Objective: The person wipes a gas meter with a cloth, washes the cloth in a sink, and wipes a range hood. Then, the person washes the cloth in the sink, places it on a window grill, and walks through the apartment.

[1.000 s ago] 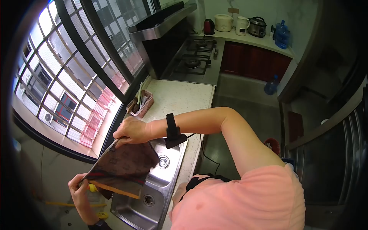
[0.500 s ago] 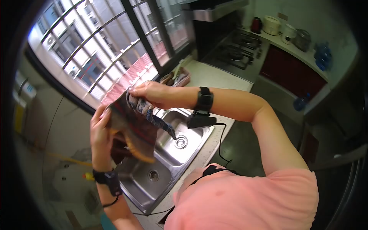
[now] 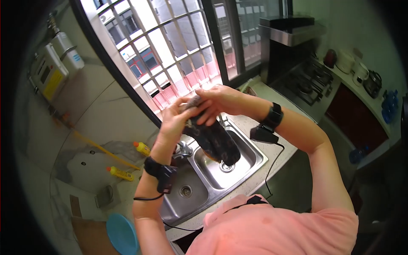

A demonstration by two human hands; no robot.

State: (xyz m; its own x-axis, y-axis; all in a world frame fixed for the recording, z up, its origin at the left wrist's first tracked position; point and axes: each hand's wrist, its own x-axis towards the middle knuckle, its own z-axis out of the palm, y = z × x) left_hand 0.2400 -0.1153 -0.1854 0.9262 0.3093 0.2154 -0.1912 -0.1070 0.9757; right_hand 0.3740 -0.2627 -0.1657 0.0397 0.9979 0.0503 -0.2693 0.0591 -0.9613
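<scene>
A dark patterned cloth [image 3: 216,142] hangs in a bunch above the double steel sink [image 3: 260,158], its lower end over the right-hand basin. My left hand [image 3: 173,119] grips its upper part, fingers closed round the fabric. Close beside it, my right hand [image 3: 221,101] is also closed on the cloth, with a greyish end showing between the two hands. The fingers partly hide the gathered top. Behind the cloth stands the faucet [image 3: 184,149], partly covered by my left forearm.
Two yellow bottles [image 3: 120,173] stand left of the sink, and a blue basin [image 3: 122,233] lies lower left. A barred window [image 3: 170,46] is ahead. On the right are a gas stove [image 3: 307,83], a kettle [image 3: 373,83] and blue water bottles [image 3: 389,106].
The cloth, earlier spread between my hands with its orange edge showing, is now gathered into a narrow hanging bunch. My hands have come together, and the view has shifted left.
</scene>
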